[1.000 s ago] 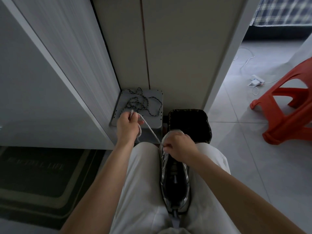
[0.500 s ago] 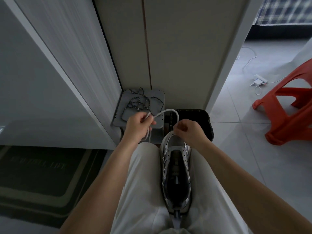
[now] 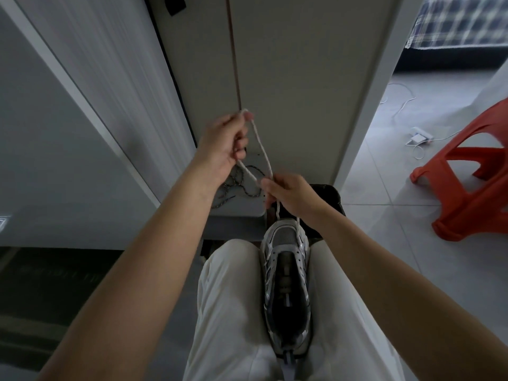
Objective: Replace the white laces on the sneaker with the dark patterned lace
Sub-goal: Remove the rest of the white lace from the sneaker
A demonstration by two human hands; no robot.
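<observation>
A silver and black sneaker [image 3: 286,281] stands wedged between my thighs, toe pointing away from me. The white lace [image 3: 262,152] runs up from its toe end. My right hand [image 3: 291,195] pinches the lace just above the toe. My left hand [image 3: 224,145] is raised higher and to the left, gripping the lace's upper loop and a second strand. The dark patterned lace [image 3: 242,182] lies in a loose tangle on a small grey stand [image 3: 239,210], partly hidden behind my left wrist.
A black bin [image 3: 330,196] sits just behind the sneaker's toe. A cabinet wall rises straight ahead. An orange plastic stool [image 3: 472,185] stands at the right, with a white charger and cable [image 3: 417,136] on the tiled floor. A dark mat [image 3: 41,284] lies at the left.
My left hand has risen up and away from the stand, drawing the white lace taut out of the sneaker. My right hand stays above the toe, gripping the lace.
</observation>
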